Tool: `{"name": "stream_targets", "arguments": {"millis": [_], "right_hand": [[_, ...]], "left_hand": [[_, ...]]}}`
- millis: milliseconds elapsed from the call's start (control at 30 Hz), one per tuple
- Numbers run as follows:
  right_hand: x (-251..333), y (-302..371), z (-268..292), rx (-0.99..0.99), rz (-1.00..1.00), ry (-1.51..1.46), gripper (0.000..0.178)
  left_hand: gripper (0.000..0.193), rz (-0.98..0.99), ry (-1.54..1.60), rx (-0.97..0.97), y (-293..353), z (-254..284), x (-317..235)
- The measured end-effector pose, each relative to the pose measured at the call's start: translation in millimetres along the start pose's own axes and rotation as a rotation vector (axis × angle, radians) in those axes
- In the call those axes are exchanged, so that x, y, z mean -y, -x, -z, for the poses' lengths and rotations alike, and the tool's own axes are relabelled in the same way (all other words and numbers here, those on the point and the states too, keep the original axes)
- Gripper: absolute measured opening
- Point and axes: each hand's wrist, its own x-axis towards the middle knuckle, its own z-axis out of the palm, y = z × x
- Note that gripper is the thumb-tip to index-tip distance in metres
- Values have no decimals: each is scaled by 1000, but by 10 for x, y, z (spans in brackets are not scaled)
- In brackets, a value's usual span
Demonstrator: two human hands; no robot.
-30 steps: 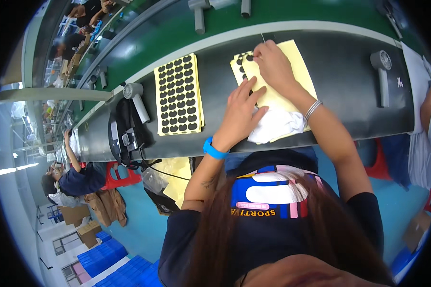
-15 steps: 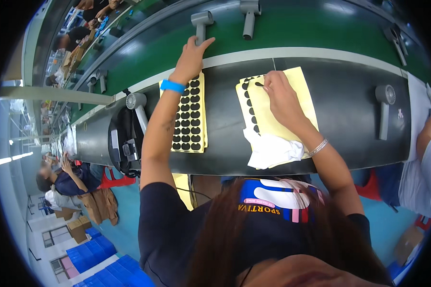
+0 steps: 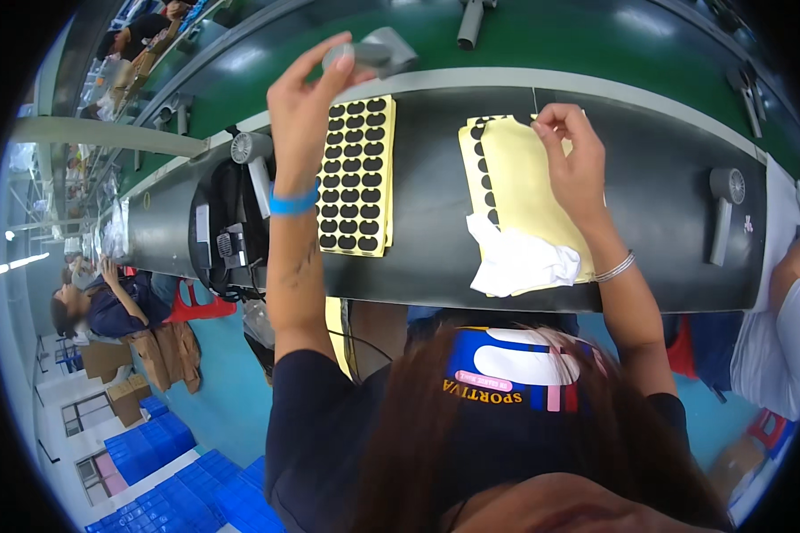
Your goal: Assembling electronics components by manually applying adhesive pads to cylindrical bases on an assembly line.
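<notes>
My left hand grips one end of a grey hair dryer, tilted in the air above the belt's near edge and blurred by motion. Below that hand lies a sheet of black oval stickers on yellow backing. My right hand is pinched over the upper part of a second yellow sheet, which has a column of black stickers along its left side. Whatever sits between those fingertips is too small to make out. A crumpled white cloth rests on that sheet's lower end.
Beyond the black worktop runs a green conveyor belt carrying another grey dryer. One more dryer lies at the right. At the left, a dryer leans by a black bag. Other people sit on both sides.
My left hand has taken the grey dryer off the belt and drawn it nearer, turning it. My right hand has moved up and right from the sheet's sticker column, its fingers still pinched.
</notes>
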Motion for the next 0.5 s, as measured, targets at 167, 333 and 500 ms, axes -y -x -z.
{"name": "stream_targets", "arguments": {"millis": [167, 333, 500], "right_hand": [[450, 32, 129, -5, 28, -137, 9], [824, 281, 312, 113, 61, -60, 12], [1070, 404, 394, 71, 198, 72, 9]], "left_hand": [[35, 37, 170, 41, 840, -240, -126], [39, -23, 205, 158, 1169, -620, -15], [40, -83, 220, 229, 1262, -822, -18]]}}
